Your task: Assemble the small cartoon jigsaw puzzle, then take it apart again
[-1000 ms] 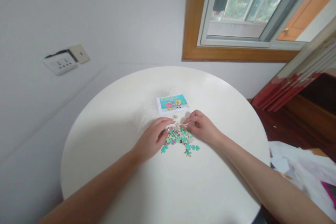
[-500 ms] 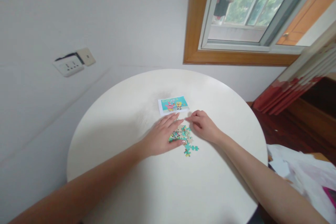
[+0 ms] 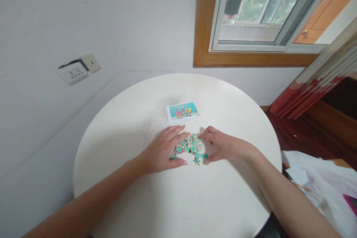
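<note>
A loose heap of small jigsaw puzzle pieces (image 3: 191,143), mostly teal with some multicoloured ones and pale backs, lies on the white round table (image 3: 178,197). My left hand (image 3: 164,148) rests along the heap's left side, fingers stretched and thumb spread apart, with some pieces hidden beneath the fingers. On the right side, my right hand (image 3: 220,144) curves around the pieces, its index finger and thumb apart and touching the heap's edge. Just beyond the heap lies a picture card (image 3: 182,112) with a pink and a yellow cartoon figure on teal.
A wall socket (image 3: 74,72) is on the white wall at the left. The wood-framed window (image 3: 251,58) stands behind the table at the right. Beside the table's right edge are white plastic bags or sheets (image 3: 315,182), and a red-and-cream curtain (image 3: 304,93) hangs farther back.
My left hand has shifted left and slightly nearer, exposing more puzzle pieces. My right hand has opened from a bent-finger pose, its thumb now lower at the heap's edge.
</note>
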{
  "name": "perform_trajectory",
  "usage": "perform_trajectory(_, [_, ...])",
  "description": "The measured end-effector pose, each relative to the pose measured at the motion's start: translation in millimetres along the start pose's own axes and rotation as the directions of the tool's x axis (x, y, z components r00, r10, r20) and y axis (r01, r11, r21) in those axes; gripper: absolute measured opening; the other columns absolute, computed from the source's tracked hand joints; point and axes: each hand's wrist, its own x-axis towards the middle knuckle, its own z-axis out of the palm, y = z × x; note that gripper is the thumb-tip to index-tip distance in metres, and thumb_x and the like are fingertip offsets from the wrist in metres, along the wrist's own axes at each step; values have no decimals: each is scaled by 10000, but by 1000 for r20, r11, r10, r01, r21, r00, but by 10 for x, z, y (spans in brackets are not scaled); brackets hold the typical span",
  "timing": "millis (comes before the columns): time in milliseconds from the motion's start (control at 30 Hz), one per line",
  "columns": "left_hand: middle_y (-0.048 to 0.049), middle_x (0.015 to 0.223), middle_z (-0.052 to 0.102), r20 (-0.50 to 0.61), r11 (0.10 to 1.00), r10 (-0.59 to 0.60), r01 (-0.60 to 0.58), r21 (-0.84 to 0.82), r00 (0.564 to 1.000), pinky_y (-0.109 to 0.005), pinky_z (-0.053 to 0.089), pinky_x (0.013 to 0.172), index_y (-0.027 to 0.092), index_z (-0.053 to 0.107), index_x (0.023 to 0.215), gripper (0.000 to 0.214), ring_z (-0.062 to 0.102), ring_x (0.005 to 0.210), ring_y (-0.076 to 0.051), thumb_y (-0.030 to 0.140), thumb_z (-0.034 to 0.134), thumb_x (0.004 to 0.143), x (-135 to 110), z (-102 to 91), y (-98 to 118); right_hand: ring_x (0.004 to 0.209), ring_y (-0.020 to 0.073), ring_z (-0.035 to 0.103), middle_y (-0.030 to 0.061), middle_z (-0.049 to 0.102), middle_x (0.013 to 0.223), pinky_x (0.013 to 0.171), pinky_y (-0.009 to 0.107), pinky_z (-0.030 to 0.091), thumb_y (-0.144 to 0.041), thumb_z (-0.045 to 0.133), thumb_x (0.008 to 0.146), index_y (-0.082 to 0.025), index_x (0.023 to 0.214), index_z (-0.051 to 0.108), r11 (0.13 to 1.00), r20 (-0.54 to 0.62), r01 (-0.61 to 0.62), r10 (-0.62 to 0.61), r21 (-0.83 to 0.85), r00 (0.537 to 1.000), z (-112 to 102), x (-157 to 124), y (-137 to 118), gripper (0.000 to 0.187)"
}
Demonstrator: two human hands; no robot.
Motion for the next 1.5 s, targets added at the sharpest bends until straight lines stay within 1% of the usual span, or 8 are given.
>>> perform_trajectory(233, [-204, 1558, 243, 70, 999, 35, -36, 16, 997, -510, 208, 1171, 158, 231, 1506, 998, 216, 1443, -345, 748, 538, 763, 43, 184, -12, 679, 106, 552, 81, 496, 1092, 704, 290, 519, -251, 784, 676, -156, 1133, 593, 992, -85, -8, 19, 128, 996, 233, 118, -24, 504])
perform_trajectory(400, [-165, 1576, 227, 29, 996, 9, -11, 93, 1000, -606, 71, 1165, 215, 288, 1495, 1014, 176, 1449, -380, 805, 532, 708, 207, 170, 145, 664, 124, 570, 33, 602, 858, 609, 246, 473, -304, 680, 767, -163, 1069, 642, 975, -164, -10, 47, 221, 985, 62, 108, 110, 335])
perform_trajectory(533, [-124, 1564, 283, 35, 992, -52, 47, 114, 998, -644, 74, 1147, 253, 403, 1436, 830, 211, 1437, -378, 759, 489, 783, 357, 192, 367, 599, 118, 492, 13, 592, 690, 570, 240, 399, -295, 544, 836, -141, 867, 679, 980, -336, -113, 163, 164, 928, -54, 162, 326, 206])
perform_trajectory(700, [-134, 1532, 345, -60, 970, -175, 182, 159, 983, -711, 109, 1095, 257, 445, 1402, 579, 229, 1422, -396, 588, 387, 929, 493, 406, 606, 590, 123, 484, 16, 593, 674, 574, 246, 374, -346, 518, 852, -135, 844, 691, 980, -379, -141, 184, 139, 907, -28, 227, 397, 273])
perform_trajectory(800, [-107, 1514, 381, -72, 964, -179, 189, 184, 981, -655, 173, 1116, 270, 488, 1366, 444, 273, 1412, -357, 436, 386, 966, 495, 468, 607, 582, 123, 488, 14, 598, 672, 569, 244, 375, -355, 509, 858, -133, 873, 696, 982, -387, -136, 177, 132, 905, -20, 218, 361, 290])
perform_trajectory(1067, [-74, 1487, 440, -54, 981, -128, 134, 137, 990, -485, 305, 1143, 229, 496, 1367, 421, 363, 1386, -256, 355, 384, 981, 185, 277, 295, 599, 123, 486, 17, 599, 697, 569, 242, 392, -306, 509, 858, -134, 973, 702, 986, -398, -117, 154, 117, 904, -2, 189, 386, 283])
perform_trajectory(1200, [-49, 1370, 575, -75, 991, -90, 97, 96, 993, -442, 377, 1113, 215, 589, 1274, 361, 449, 1327, -221, 273, 401, 972, -19, 194, -12, 595, 118, 479, 27, 609, 723, 577, 247, 400, -277, 519, 850, -134, 979, 711, 988, -396, -106, 143, 114, 907, -2, 182, 370, 271])
perform_trajectory(1500, [-70, 1208, 686, -161, 986, -112, 129, 102, 981, -440, 468, 1047, 199, 669, 1142, 376, 593, 1188, -210, 342, 362, 979, -330, -45, -756, 665, 141, 546, 50, 657, 822, 647, 269, 448, -266, 532, 839, -155, 995, 736, 992, -380, -67, 102, 104, 919, 26, 185, 320, 280])
